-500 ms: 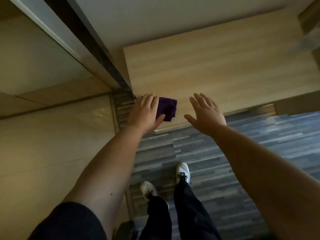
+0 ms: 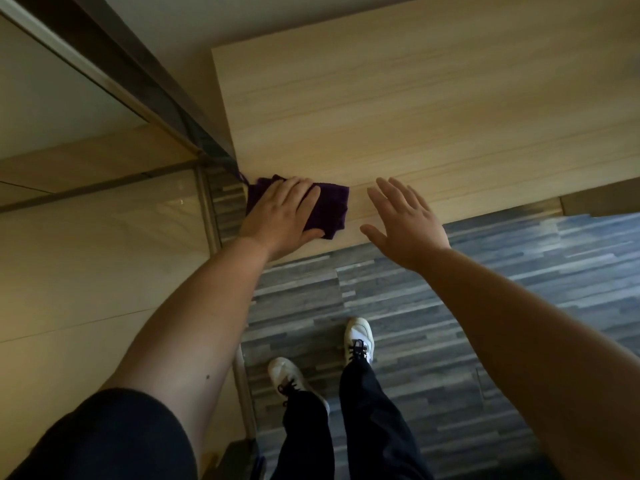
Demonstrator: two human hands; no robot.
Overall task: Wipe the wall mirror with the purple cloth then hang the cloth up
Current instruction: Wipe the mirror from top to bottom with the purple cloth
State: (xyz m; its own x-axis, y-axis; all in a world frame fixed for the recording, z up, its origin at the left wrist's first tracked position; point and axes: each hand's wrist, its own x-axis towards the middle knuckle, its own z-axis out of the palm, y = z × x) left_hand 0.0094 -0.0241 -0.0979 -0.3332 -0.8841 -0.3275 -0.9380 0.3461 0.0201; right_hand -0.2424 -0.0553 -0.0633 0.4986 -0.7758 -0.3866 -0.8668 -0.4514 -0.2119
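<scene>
The purple cloth point(image 2: 332, 206) lies bunched against the lower edge of a light wood panel point(image 2: 415, 116). My left hand point(image 2: 280, 216) rests flat on top of it with fingers spread, the thumb curled at its lower edge, pressing it to the panel. A thin purple loop point(image 2: 243, 177) sticks out at the cloth's upper left, beside a dark frame strip point(image 2: 138, 74). My right hand point(image 2: 405, 223) is open with fingers apart, just right of the cloth and holding nothing. Whether the glossy surface point(image 2: 86, 254) left of the frame is the mirror, I cannot tell.
Below me is grey striped plank flooring point(image 2: 519, 271), with my white shoes point(image 2: 360, 341) and dark trousers in view. A metal strip point(image 2: 207, 209) divides the flooring from the glossy beige surface on the left. A wood ledge point(image 2: 602, 202) juts out at the right.
My left hand has slid right from the cloth's left edge and now covers most of it. My right hand stays open, a little closer to the cloth.
</scene>
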